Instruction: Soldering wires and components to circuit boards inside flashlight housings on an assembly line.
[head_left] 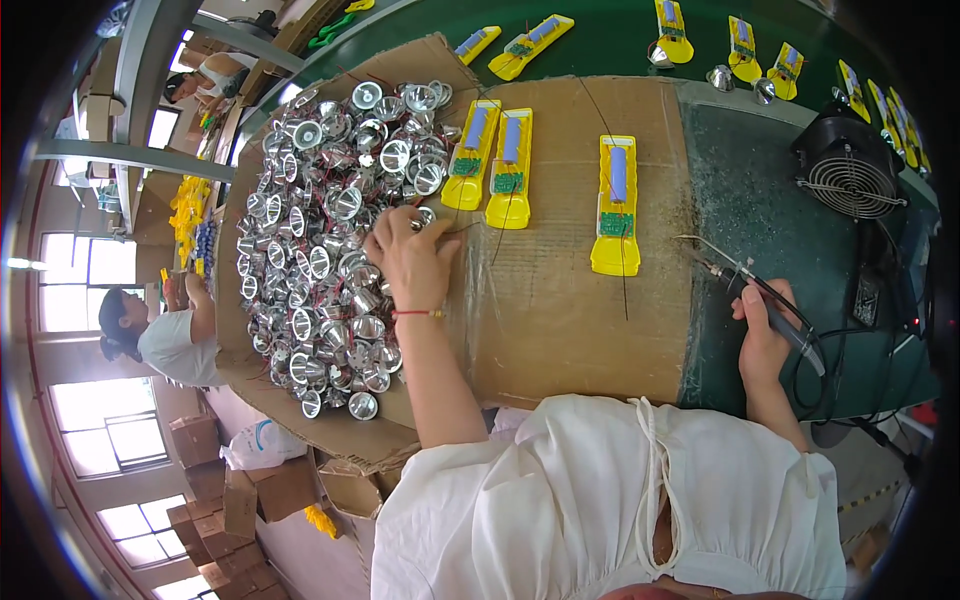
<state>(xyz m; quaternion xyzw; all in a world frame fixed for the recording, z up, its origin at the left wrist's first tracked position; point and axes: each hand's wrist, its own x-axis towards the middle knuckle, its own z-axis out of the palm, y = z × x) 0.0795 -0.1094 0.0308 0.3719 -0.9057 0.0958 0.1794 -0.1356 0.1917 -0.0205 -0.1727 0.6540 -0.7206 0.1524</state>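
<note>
My left hand [412,265] reaches to the right edge of a heap of silver reflector cups [300,265], its fingers curled round one small reflector cup [424,216]. Many cups in the heap have thin red and black wires. In my right hand [766,335] is a soldering iron [738,283] with a thin curved metal tube beside its tip, pointing left over the cardboard's right edge. Between the hands lies a yellow flashlight housing [615,255] with a blue-violet battery and a green circuit board. Two similar yellow housings [508,212] lie side by side next to the heap.
Cardboard [560,320] covers the green bench. More yellow housings [743,62] line the far side, some beside reflector cups. A black fan [850,175] with a round grille stands at right, cables below it. Another person [175,335] sits at left, near cartons [200,440].
</note>
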